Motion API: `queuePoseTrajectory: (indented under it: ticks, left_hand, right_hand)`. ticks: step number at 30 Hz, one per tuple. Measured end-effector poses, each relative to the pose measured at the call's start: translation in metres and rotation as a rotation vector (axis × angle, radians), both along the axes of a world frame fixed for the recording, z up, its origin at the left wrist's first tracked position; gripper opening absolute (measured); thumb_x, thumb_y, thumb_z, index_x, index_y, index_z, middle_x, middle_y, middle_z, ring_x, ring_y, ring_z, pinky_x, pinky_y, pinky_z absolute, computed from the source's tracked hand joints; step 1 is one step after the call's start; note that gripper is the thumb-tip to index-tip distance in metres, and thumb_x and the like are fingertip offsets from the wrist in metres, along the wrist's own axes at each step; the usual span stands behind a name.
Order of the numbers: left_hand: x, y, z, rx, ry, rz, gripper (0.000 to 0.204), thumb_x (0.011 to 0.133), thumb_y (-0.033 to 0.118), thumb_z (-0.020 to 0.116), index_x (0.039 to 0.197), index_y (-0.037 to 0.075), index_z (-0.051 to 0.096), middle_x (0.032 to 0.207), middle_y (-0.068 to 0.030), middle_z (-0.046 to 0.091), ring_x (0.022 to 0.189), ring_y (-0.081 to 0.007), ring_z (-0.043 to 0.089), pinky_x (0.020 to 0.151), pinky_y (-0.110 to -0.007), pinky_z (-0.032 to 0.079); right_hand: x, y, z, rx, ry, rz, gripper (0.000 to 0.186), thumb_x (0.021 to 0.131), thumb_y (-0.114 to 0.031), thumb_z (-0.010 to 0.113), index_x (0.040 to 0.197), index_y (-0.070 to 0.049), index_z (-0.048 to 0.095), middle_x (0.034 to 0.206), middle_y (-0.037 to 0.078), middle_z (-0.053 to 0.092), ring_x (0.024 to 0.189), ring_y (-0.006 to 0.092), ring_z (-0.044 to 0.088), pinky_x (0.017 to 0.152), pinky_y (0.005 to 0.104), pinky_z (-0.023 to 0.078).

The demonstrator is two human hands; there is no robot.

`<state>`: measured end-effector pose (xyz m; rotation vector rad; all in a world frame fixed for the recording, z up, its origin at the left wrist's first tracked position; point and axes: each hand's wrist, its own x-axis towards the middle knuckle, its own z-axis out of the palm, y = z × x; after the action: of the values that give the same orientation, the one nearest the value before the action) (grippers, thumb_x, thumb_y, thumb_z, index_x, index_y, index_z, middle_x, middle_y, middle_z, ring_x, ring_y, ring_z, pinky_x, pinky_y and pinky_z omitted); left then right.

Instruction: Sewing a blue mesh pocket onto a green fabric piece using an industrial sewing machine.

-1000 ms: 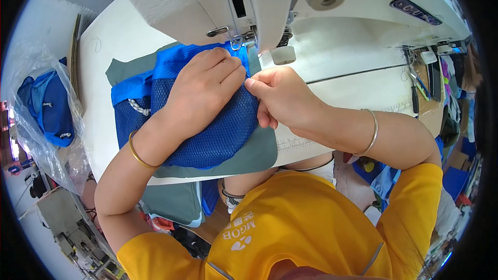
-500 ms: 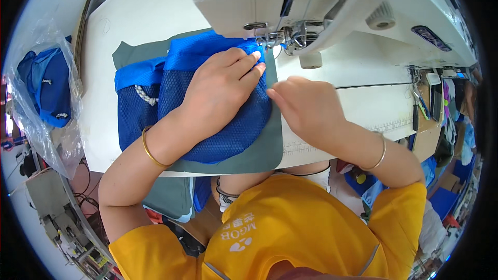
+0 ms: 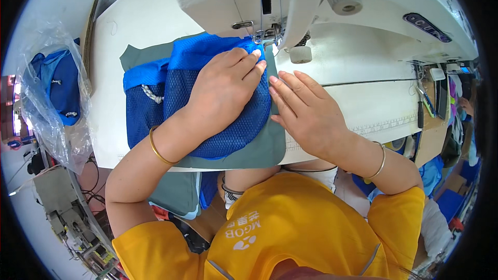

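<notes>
A blue mesh pouch (image 3: 228, 137) with a smooth blue top band and a white cord lies on a dark green fabric panel (image 3: 277, 145). My left hand (image 3: 223, 80) rests flat on the pouch, its fingers stretched toward the presser foot (image 3: 263, 36) of a white sewing machine (image 3: 207, 5). Its fingertips press the blue band beside the needle area. Lying flat with fingers extended, my right hand (image 3: 308, 111) is at the green panel's right edge. The stitching point is partly hidden by the machine parts.
The white machine table (image 3: 358, 101) carries a printed ruler strip along its front. A clear plastic bag (image 3: 83, 124) with blue pouches hangs at the left. Small tools (image 3: 426, 101) lie at the right end. More green fabric (image 3: 176, 194) sits below the table edge.
My right hand has gone from curled to flat, its fingers extended by the panel edge. My left hand stays on the pouch. The whole view has shifted slightly.
</notes>
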<state>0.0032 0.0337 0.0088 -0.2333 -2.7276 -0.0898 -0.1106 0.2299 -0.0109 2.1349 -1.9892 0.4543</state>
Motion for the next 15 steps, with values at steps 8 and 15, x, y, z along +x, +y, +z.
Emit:
queuePoseTrajectory:
  ticks: [8, 15]
  left_hand:
    - [0.0001, 0.0011, 0.0016, 0.010, -0.011, 0.009, 0.031, 0.077, 0.008, 0.066, 0.105, -0.005, 0.071, 0.107, -0.0146, 0.070, 0.101, -0.0260, 0.065, 0.089, -0.038, 0.055]
    - [0.0002, 0.0025, 0.0035, 0.020, -0.021, 0.015, 0.032, 0.076, 0.008, 0.066, 0.105, -0.006, 0.070, 0.105, -0.0140, 0.069, 0.101, -0.0259, 0.065, 0.089, -0.037, 0.055]
  right_hand:
    - [-0.0008, 0.0006, 0.0031, 0.024, 0.014, 0.010, 0.049, 0.088, -0.026, 0.068, 0.120, 0.010, 0.066, 0.131, 0.022, 0.064, 0.127, 0.0344, 0.057, 0.114, 0.0475, 0.040]
    - [-0.0036, 0.0029, 0.0077, 0.057, 0.070, 0.013, 0.048, 0.091, -0.028, 0.065, 0.120, 0.009, 0.067, 0.131, 0.021, 0.065, 0.127, 0.0339, 0.057, 0.115, 0.0487, 0.038]
